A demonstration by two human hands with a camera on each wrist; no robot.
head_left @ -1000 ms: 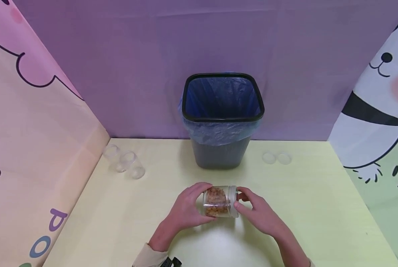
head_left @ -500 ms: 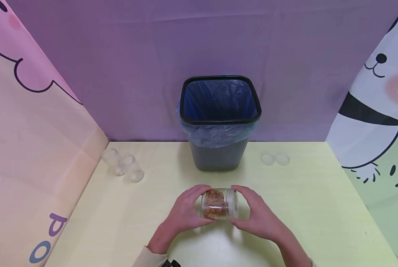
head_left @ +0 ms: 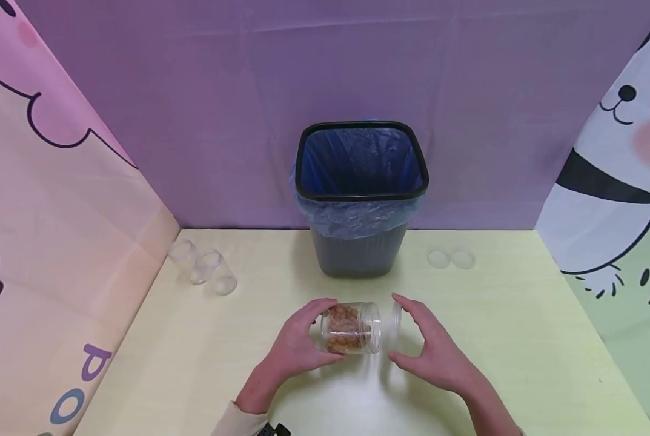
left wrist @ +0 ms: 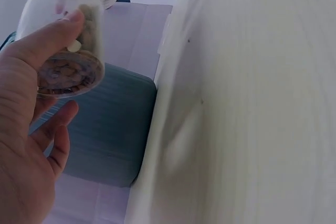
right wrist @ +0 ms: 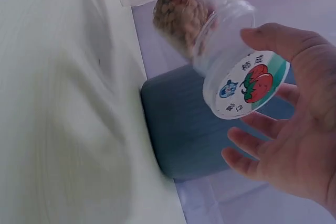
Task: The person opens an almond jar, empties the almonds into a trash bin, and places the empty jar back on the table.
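In the head view my left hand (head_left: 296, 344) grips a clear jar (head_left: 343, 328) lying sideways over the table, its mouth facing right. Brown, nut-like pieces fill part of it. My right hand (head_left: 435, 348) pinches a clear-rimmed lid (head_left: 395, 326) by its edge between fingers and thumb, a short gap from the jar's mouth. In the right wrist view the lid (right wrist: 251, 85) shows a printed label with red fruit and a small blue figure. The left wrist view shows my left thumb along the side of the jar (left wrist: 58, 1), bottom toward the camera.
A dark grey bin (head_left: 357, 251) with a blue liner stands behind the hands against the purple backdrop. Several clear empty containers (head_left: 210, 266) lie at the back left. Two clear discs (head_left: 451, 259) lie at the back right of the pale table (head_left: 532, 351).
My right hand has shifted its grip on the lid and drawn it off to the right, away from the jar. The jar has moved slightly left in my left hand.
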